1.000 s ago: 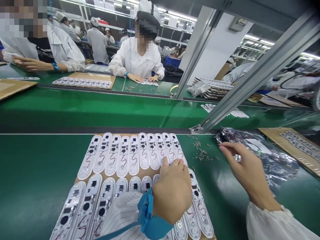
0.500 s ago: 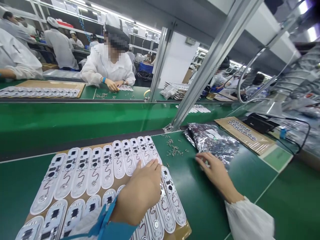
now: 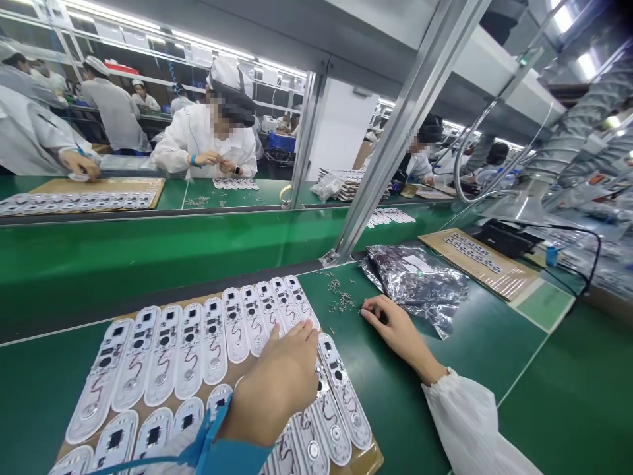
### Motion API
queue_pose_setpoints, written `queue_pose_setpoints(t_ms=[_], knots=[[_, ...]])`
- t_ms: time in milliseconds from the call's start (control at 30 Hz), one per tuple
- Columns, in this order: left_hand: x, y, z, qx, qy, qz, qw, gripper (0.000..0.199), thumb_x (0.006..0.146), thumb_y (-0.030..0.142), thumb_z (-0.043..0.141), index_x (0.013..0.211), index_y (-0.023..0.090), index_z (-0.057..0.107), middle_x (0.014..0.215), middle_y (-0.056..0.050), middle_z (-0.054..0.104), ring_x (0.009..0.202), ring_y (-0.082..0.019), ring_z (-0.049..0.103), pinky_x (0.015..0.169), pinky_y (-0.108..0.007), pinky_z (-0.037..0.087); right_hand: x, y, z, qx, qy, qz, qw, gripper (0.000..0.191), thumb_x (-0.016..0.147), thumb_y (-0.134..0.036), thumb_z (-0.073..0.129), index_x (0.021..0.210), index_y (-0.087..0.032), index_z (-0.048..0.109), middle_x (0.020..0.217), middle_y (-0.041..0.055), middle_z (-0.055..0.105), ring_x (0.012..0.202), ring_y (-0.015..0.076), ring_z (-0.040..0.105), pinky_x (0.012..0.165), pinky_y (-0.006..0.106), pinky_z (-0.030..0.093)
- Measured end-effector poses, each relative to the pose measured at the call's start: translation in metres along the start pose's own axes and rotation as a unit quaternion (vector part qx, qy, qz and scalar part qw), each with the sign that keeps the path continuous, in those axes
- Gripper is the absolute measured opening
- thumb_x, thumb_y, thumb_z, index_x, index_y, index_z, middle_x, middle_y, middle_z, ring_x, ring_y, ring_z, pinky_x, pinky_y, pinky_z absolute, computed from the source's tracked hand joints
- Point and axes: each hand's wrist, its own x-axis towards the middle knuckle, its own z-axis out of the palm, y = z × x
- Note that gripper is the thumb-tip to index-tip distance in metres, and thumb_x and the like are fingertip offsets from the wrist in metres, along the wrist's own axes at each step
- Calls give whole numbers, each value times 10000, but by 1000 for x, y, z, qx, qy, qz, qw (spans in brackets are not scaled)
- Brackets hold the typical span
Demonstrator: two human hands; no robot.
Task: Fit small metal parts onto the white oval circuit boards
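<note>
My left hand (image 3: 279,379) lies with fingers stretched over the white oblong housings, its fingertips near the upper row. Each housing (image 3: 168,353) carries a small circuit board with a black square chip, a dark round part and thin red-black wires. Beneath them is a brown cardboard sheet (image 3: 368,460). At the edge of a scatter of tiny metal parts (image 3: 341,302), my right hand (image 3: 390,330) has its thumb and index finger pinched together; whatever is between them is too small to make out. The left palm and forearm hide some housings in the lower row.
A crumpled silvery bag (image 3: 420,280) lies beyond my right hand. Farther right, a cardboard sheet (image 3: 479,264) holds small boards. A metal post (image 3: 395,145) rises at the bench's back edge. Across the green divider (image 3: 173,241), a person (image 3: 212,132) in white works at a bench.
My right hand has moved left to the edge of the tiny metal parts, its thumb and index finger closing together. My left hand stays over the housings. The view has shifted slightly.
</note>
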Motion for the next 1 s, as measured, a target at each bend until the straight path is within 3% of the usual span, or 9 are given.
queue_pose_setpoints(t_ms=[133,267,433,533,667,800,1000], knots=[[0,2,-3,0,-3,-4,1000,692,894,186,445,1540,87,220,1610,-111,159,1503,-257,177,1213,-556,145,5,-11,0,-2,-4,-8,1000,290,970,-445,456,961,-212,628,918,62,610,667,180,575,671,359,506],[-2,2,-3,-4,1,2,1000,692,886,181,461,1532,73,239,1606,-123,185,1501,-258,185,1213,-562,148,13,-32,7,2,-47,-43,998,241,978,-411,479,998,-234,641,997,61,617,745,179,592,730,351,514],[-4,3,-5,-10,-2,-1,1000,681,892,163,455,1531,67,238,1603,-130,183,1503,-255,176,1219,-553,135,22,-48,18,1,-92,-81,992,158,964,-339,523,946,-238,643,1016,47,627,888,193,619,771,336,508],[-5,3,-6,-13,-8,-1,1000,679,895,168,460,1533,86,243,1604,-121,172,1505,-251,168,1220,-548,136,26,-49,16,-2,-108,-95,990,177,973,-340,511,896,-235,631,993,43,634,873,185,625,750,322,510],[-4,3,-6,-19,-20,-2,1000,685,905,172,452,1538,68,212,1613,-123,148,1511,-258,144,1225,-551,106,35,-41,9,-27,-102,-92,990,271,1015,-372,415,993,-231,645,1036,65,644,797,173,623,741,329,508],[-3,4,-7,-24,-29,-9,999,683,911,174,439,1546,90,202,1615,-118,128,1514,-257,127,1225,-550,98,42,-34,11,-90,-106,-89,986,201,976,-345,494,975,-224,655,966,60,664,849,218,624,761,360,470],[-4,1,-6,-40,-20,-3,999,670,913,176,448,1538,78,226,1619,-109,153,1515,-252,133,1233,-533,96,49,-47,18,-174,-142,-118,967,226,987,-243,441,916,-210,654,925,66,677,858,228,596,765,354,416]])
